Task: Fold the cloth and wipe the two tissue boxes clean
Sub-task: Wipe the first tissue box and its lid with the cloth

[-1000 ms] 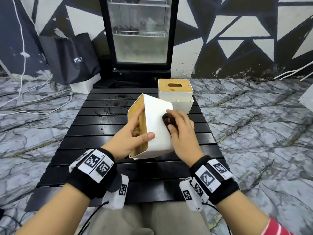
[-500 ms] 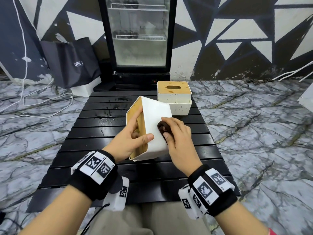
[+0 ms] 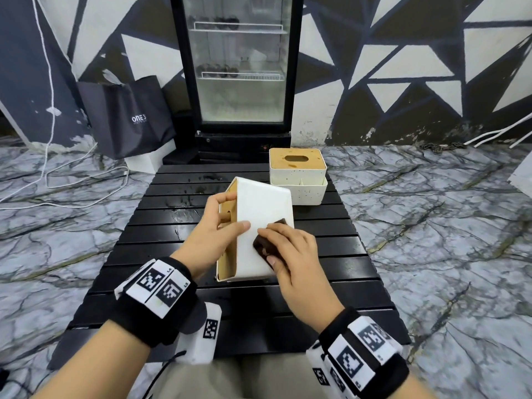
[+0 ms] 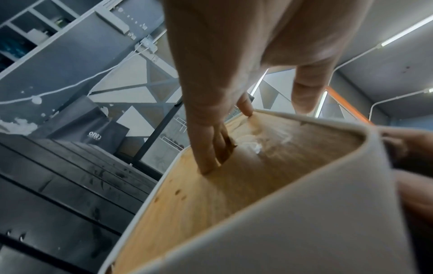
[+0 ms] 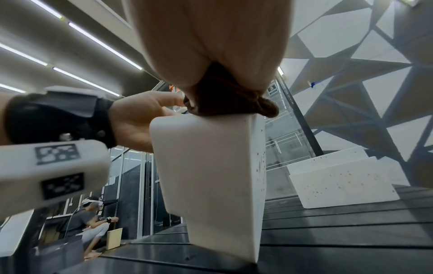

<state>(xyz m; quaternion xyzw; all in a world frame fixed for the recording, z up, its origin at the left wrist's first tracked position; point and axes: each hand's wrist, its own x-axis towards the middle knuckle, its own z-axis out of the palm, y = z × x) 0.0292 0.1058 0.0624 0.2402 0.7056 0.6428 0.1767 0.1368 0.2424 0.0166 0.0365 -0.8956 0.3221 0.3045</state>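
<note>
Your left hand (image 3: 214, 239) is your steadying grip: its fingers press the wooden lid (image 4: 211, 189) of the tipped tissue box (image 3: 259, 226), one fingertip dipping into the lid's slot, while the thumb lies across the white side that faces up. The box rests on one lower edge on the black slatted surface (image 3: 331, 249), tilted, its lid turned toward your left.

Your right hand (image 3: 293, 257) holds the folded brown cloth (image 3: 266, 243) pinched under fingers and thumb, pressed flat on that same white side, just right of your left thumb. The second tissue box (image 3: 298, 174) stands upright beyond both hands, near the far edge of the surface, touched by neither.

To do this wipe well, in my judgement: keep the left grip firm so the box cannot rock on its edge, and draw the cloth in long overlapping strokes the full length of the panel, clear of your left thumb. Then turn the box; the right wrist view shows brown specks on the side facing away from your left hand, which probably need attention. The far box is speckled too.

Readable writing: a dark bag (image 3: 126, 122), well beyond your left hand on the floor, shows white letters "ONE", the rest unclear. Your wristbands carry black-and-white square code markers, no words.
</note>
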